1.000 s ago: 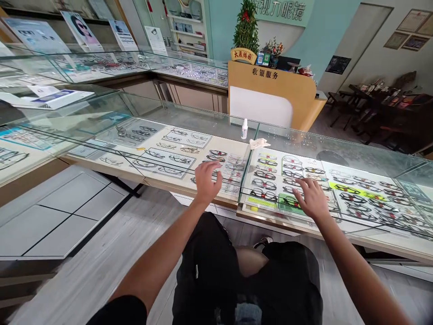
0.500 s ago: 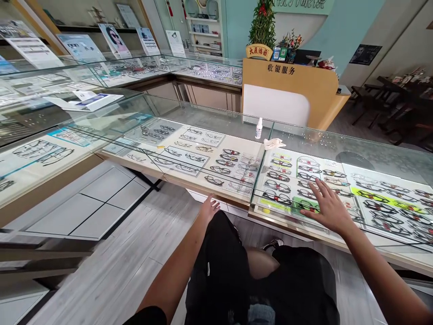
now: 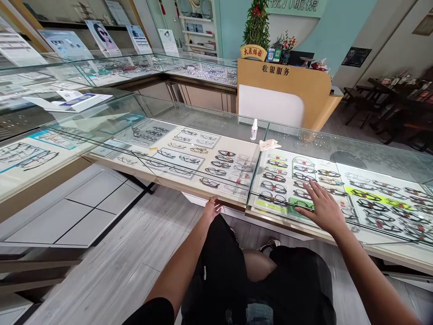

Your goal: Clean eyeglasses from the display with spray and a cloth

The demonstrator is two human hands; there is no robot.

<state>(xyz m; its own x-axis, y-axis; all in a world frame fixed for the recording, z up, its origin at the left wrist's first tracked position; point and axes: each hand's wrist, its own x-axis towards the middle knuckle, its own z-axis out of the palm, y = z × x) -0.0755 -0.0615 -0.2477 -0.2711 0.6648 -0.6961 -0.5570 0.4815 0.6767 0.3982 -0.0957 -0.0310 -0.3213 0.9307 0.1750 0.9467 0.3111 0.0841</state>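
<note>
My right hand (image 3: 325,210) lies over the glass top of the display case, palm down with its fingers spread, holding nothing. Beneath it, under the glass, are eyeglasses (image 3: 273,187) in rows and a green card (image 3: 297,208). My left hand (image 3: 212,209) is by the wooden front edge of the case (image 3: 199,195), above my left knee. Its fingers are loosely bent and apart, with no object visible in them; whether they touch the edge I cannot tell. A white spray bottle (image 3: 254,130) stands on the glass, and a crumpled pale cloth (image 3: 269,145) lies beside it.
An opened white box (image 3: 72,103) sits on the glass at the left. More glass cases with upright picture cards (image 3: 101,37) run along the back left. Behind the case stands a wooden cashier counter (image 3: 287,76) with a plant (image 3: 256,27). Dark tables and chairs are at far right.
The view has shifted slightly to the right, so the scene sits a little further left. My left hand has moved slightly toward the case edge, its fingers bending more. My right hand stays spread on the glass.
</note>
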